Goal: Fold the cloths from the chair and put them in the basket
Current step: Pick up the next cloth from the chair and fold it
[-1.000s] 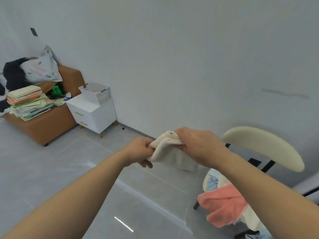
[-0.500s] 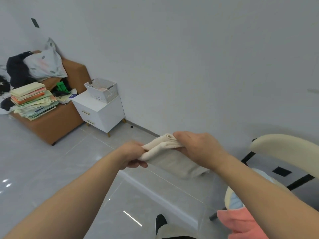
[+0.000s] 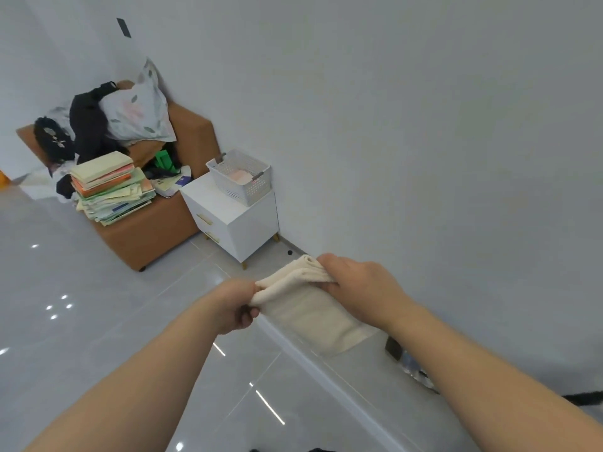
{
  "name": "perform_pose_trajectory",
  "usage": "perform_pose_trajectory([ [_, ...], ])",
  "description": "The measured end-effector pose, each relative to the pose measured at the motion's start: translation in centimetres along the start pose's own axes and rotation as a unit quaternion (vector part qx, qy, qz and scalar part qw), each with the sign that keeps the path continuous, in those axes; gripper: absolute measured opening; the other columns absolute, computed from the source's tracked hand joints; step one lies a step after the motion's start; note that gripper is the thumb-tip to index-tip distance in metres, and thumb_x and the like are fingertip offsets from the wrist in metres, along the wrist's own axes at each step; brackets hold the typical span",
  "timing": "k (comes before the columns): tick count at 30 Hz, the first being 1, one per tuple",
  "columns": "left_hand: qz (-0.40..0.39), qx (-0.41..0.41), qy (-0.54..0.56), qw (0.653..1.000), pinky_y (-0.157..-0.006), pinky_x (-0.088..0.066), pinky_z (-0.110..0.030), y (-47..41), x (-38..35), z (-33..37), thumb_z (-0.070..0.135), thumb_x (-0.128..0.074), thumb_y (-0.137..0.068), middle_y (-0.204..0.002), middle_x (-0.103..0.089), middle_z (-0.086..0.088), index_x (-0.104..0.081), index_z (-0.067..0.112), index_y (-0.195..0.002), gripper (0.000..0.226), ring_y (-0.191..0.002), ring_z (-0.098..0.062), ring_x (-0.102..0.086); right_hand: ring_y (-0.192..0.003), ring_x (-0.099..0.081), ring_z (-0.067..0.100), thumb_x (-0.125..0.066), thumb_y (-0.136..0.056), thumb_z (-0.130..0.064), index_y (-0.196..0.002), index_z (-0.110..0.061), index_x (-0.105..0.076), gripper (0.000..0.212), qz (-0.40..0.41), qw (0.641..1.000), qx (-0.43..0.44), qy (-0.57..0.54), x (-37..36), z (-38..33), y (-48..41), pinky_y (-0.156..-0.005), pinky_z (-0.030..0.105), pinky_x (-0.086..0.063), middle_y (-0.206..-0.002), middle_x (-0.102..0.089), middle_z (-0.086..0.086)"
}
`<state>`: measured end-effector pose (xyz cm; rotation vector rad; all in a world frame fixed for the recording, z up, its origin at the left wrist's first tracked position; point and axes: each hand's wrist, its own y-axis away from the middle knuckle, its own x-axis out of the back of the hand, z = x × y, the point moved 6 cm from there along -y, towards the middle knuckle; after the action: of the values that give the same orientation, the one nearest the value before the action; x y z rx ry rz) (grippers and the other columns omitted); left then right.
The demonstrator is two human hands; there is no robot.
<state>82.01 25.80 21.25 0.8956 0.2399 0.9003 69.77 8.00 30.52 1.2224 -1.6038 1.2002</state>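
Still, left hand, right hand fingers grip cloth; chair gone, basket nearer.

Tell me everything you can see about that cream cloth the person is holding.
The cream cloth is plain, off-white and looks soft, like thin towelling. It is folded into several layers, their rounded edges showing along the top. It is held in the air above the grey floor: the left hand grips its left end in curled fingers, the right hand pinches the folded top at the other end. The rest hangs below as a flat, slanted panel.
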Motion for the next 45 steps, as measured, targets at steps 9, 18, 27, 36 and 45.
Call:
perform_pose_trajectory([
  [9, -0.228, -0.142, 0.211, 0.940, -0.104, -0.043, -0.044, -12.8, 9.5, 10.4, 0.064, -0.078, -0.068, -0.128, -0.067, -0.006, -0.061, 0.017, -0.131, 0.080, -0.118, -0.022, -0.064, -0.077, -0.059, 0.014, -0.049, -0.099, -0.050, -0.100, -0.020, -0.052, 0.030, 0.067, 0.924, -0.226, -0.300, -5.9, 2.0, -22.0, -0.065, 0.028, -0.043, -0.085, -0.063, -0.005],
  [18, -0.007, -0.188, -0.016, 0.982, -0.091, -0.056, -0.042, -26.0, 18.9, 24.3, 0.047, -0.059, -0.096, -0.109, -0.072, -0.002, -0.066, 0.014, -0.116, 0.039, -0.099, -0.020, -0.068, -0.080, -0.059, 0.023, -0.043, -0.102, -0.048, -0.094, -0.004, -0.061, 0.048, 0.096, 0.786, -0.483, -0.373, -17.4, 8.3, -36.3, -0.055, 0.027, -0.038, -0.086, -0.062, 0.004],
  [27, -0.135, -0.100, -0.099, 0.981, -0.065, -0.061, -0.039, -40.8, 22.1, 35.3, 0.036, -0.063, -0.095, -0.134, -0.048, 0.000, -0.034, 0.045, -0.147, 0.060, -0.105, -0.026, -0.060, -0.095, -0.065, 0.026, -0.042, -0.101, -0.052, -0.124, 0.000, -0.056, 0.058, 0.021, 0.663, -0.596, -0.452, -28.7, 17.5, -50.1, -0.074, 0.033, -0.053, -0.112, -0.065, 0.012],
  [36, -0.113, -0.076, -0.161, 0.978, -0.066, -0.061, -0.033, -55.7, 30.2, 46.9, 0.015, -0.060, -0.097, -0.125, -0.051, -0.002, -0.066, 0.034, -0.122, 0.032, -0.100, -0.028, -0.062, -0.104, -0.068, 0.032, -0.064, -0.096, -0.012, -0.130, -0.037, -0.056, 0.043, -0.161, 0.560, -0.542, -0.605, -33.4, 18.8, -66.2, -0.085, 0.053, -0.059, -0.129, -0.061, 0.011],
  [45, -0.181, -0.078, -0.325, 0.925, -0.076, -0.052, -0.020, -73.4, 35.2, 52.0, -0.012, -0.057, -0.082, -0.131, -0.046, -0.001, -0.060, 0.037, -0.129, 0.068, -0.107, -0.020, -0.053, -0.136, -0.037, 0.029, -0.065, -0.088, -0.008, -0.158, -0.034, -0.012, 0.091, -0.269, 0.705, -0.529, -0.389, -42.2, 21.4, -80.1, -0.105, 0.032, -0.042, -0.154, -0.019, 0.009],
])
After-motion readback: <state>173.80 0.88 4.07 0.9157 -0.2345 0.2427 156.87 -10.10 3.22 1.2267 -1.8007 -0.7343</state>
